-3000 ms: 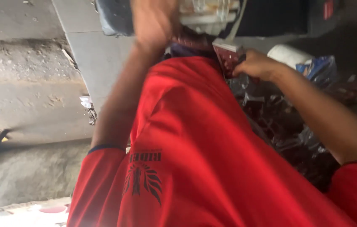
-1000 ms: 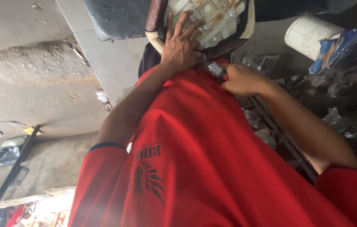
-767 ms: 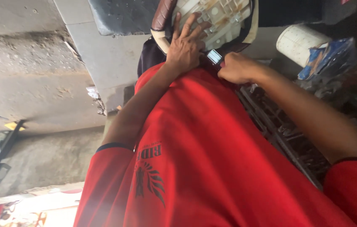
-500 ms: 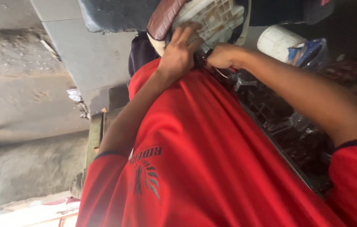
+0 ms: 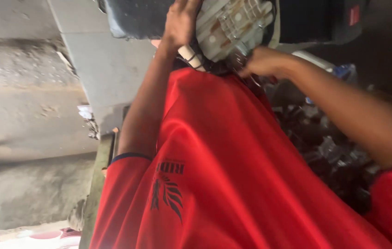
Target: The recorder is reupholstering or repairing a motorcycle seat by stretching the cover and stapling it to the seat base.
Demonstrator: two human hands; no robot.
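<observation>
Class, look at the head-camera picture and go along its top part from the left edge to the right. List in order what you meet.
Bare concrete floor → dark seat-like part → left hand resting on a whitish ribbed plastic part → right hand just below that part → black housing.

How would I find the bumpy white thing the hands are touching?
Follow the red shirt up to the top of the picture. There the left hand and the right hand meet on a pale ribbed plastic part. The black pieces beside it are smooth and dark.
</observation>
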